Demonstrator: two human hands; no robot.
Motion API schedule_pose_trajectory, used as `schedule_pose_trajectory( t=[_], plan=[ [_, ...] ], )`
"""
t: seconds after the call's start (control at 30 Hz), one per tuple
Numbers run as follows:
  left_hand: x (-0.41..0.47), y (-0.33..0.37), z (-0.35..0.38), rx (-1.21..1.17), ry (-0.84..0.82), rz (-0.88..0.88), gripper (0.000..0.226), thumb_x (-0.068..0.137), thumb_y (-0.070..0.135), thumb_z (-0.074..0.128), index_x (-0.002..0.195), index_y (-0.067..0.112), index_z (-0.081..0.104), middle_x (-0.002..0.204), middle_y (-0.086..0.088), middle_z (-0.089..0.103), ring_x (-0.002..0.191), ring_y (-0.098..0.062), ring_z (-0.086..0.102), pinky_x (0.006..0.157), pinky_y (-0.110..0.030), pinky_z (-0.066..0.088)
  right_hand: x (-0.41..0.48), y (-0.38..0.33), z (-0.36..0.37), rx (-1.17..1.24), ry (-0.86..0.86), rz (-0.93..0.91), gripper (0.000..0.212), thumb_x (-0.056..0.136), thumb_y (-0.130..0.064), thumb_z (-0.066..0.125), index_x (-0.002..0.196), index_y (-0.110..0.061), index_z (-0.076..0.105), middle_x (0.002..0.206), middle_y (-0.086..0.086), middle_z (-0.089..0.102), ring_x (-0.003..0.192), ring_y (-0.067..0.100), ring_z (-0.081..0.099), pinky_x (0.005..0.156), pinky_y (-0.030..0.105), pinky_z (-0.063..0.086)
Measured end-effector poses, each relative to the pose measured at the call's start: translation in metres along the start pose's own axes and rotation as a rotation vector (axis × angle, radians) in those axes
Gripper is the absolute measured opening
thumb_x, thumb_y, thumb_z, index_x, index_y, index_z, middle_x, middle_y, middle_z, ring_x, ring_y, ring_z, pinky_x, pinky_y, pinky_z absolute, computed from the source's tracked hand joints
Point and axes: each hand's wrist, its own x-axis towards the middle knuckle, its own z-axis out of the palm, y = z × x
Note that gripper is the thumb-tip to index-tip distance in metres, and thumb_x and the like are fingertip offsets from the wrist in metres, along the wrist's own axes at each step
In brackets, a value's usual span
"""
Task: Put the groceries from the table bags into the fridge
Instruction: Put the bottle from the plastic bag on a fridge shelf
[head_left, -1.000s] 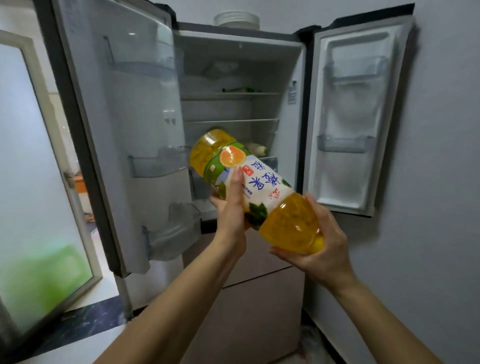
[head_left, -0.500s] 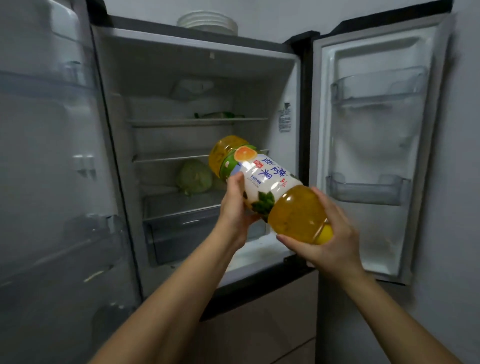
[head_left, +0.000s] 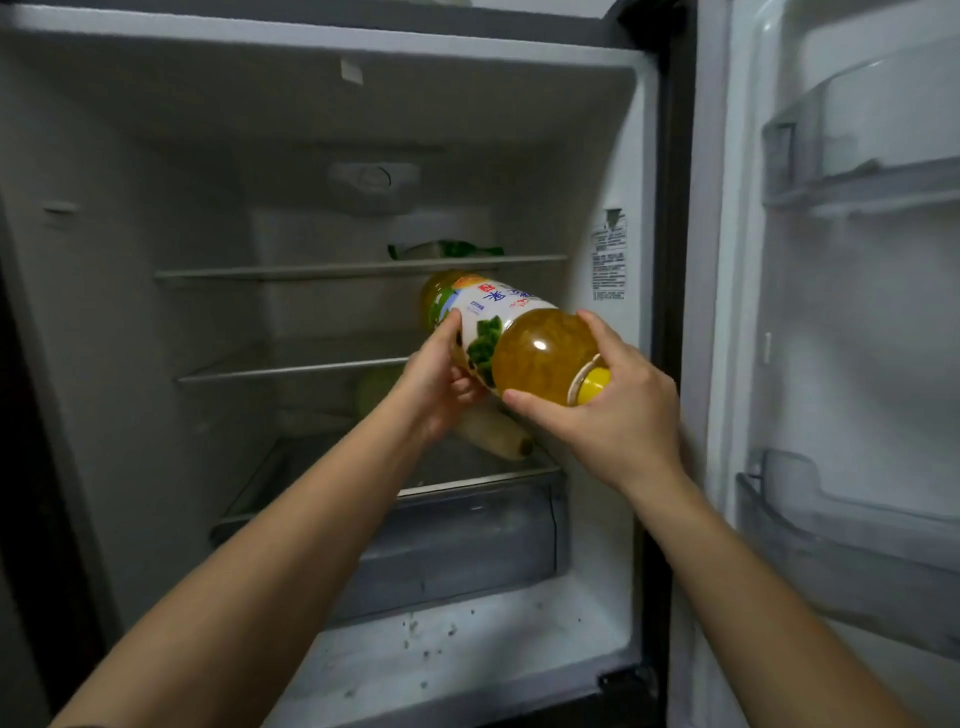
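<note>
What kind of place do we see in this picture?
Probably a home kitchen: an open fridge, a long white vegetable on its lower shelf, and a drink bottle held by the left hand and right hand.

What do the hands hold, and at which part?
Both hold one bottle of yellow drink, tilted: the left hand grips its labelled middle, the right hand its cap end.

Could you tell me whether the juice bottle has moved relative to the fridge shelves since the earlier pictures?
Yes: the juice bottle has gone forward and up, its far end now just beneath the upper shelf.
</note>
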Motion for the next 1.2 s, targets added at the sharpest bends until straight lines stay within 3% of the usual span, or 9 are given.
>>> schedule_pose_trajectory(
  t=[0.1,0.2,0.27,0.37,0.47,0.53,0.8,1.03,1.2],
  plan=[
    [0.024,0.01,-0.003,0.251,0.066,0.044,0.07,0.094,0.064,0.047,0.131,0.006,0.058,0.08,0.0,0.064,0.068,-0.013,0.056,0.063,-0.025,0.049,0.021,0.001,0.015,-0.012,-0.009,0.028,0.107,0.056,-0.08,0.075,0.147,-0.037,0.04,0.129,-0.004,0.061,0.115,0.018,0.059,0.096,0.038,0.053],
    [0.048,0.015,-0.022,1.0,0.307,0.316,0.079,0.096,0.071,0.021,0.114,0.013,0.07,0.122,-0.013,0.064,0.115,-0.031,0.055,0.1,-0.041,0.043,0.041,-0.002,0.024,-0.027,-0.034,0.065,0.108,0.056,-0.079,0.076,0.148,-0.038,0.039,0.133,-0.003,0.059,0.12,0.02,0.056,0.1,0.037,0.05],
    [0.06,0.018,-0.042,1.495,0.455,0.547,0.074,0.101,0.061,0.017,0.104,0.014,0.073,0.128,-0.02,0.059,0.124,-0.037,0.048,0.106,-0.05,0.037,0.053,-0.006,0.032,-0.068,-0.061,0.078,0.105,0.061,-0.076,0.077,0.15,-0.036,0.038,0.135,-0.002,0.057,0.123,0.022,0.053,0.099,0.034,0.045],
    [0.074,0.022,-0.074,1.855,0.542,0.656,0.059,0.103,0.048,0.022,0.102,0.017,0.073,0.115,-0.013,0.065,0.112,-0.032,0.056,0.1,-0.048,0.036,0.068,-0.011,0.051,-0.137,-0.062,0.083,0.102,0.064,-0.074,0.077,0.15,-0.036,0.037,0.136,0.002,0.058,0.123,0.025,0.052,0.096,0.035,0.044],
    [0.082,0.022,-0.09,1.907,0.549,0.607,0.057,0.103,0.043,0.025,0.092,0.013,0.073,0.094,-0.015,0.072,0.09,-0.034,0.066,0.074,-0.037,0.039,0.085,-0.011,0.072,-0.192,-0.045,0.092,0.102,0.064,-0.076,0.074,0.15,-0.035,0.038,0.134,0.004,0.059,0.121,0.027,0.055,0.094,0.036,0.046],
    [0.086,0.02,-0.093,1.896,0.563,0.648,0.052,0.103,0.039,0.03,0.091,0.011,0.073,0.09,-0.016,0.073,0.086,-0.036,0.068,0.067,-0.035,0.036,0.096,-0.008,0.088,-0.226,-0.063,0.103,0.103,0.064,-0.078,0.073,0.151,-0.034,0.036,0.133,0.006,0.058,0.12,0.028,0.055,0.094,0.037,0.047],
    [0.095,0.016,-0.097,1.961,0.57,0.733,0.041,0.1,0.032,0.032,0.101,0.016,0.07,0.092,-0.015,0.072,0.086,-0.038,0.067,0.064,-0.034,0.035,0.134,0.017,0.155,-0.264,-0.109,0.208,0.101,0.062,-0.08,0.071,0.143,-0.027,0.041,0.127,0.012,0.06,0.116,0.036,0.059,0.091,0.043,0.05],
    [0.099,0.014,-0.098,1.954,0.608,0.737,0.045,0.1,0.035,0.03,0.101,0.015,0.071,0.092,-0.014,0.072,0.085,-0.036,0.066,0.064,-0.034,0.032,0.167,0.019,0.191,-0.374,-0.265,0.268,0.092,0.072,-0.071,0.072,0.143,-0.021,0.043,0.136,0.013,0.053,0.121,0.032,0.058,0.092,0.038,0.047],
    [0.097,0.014,-0.098,1.972,0.584,0.734,0.042,0.1,0.033,0.031,0.105,0.017,0.07,0.093,-0.013,0.073,0.086,-0.036,0.067,0.065,-0.033,0.034,0.176,0.021,0.204,-0.353,-0.327,0.293,0.098,0.077,-0.066,0.069,0.153,-0.021,0.024,0.144,0.015,0.043,0.127,0.033,0.052,0.096,0.041,0.046]
  ],
)
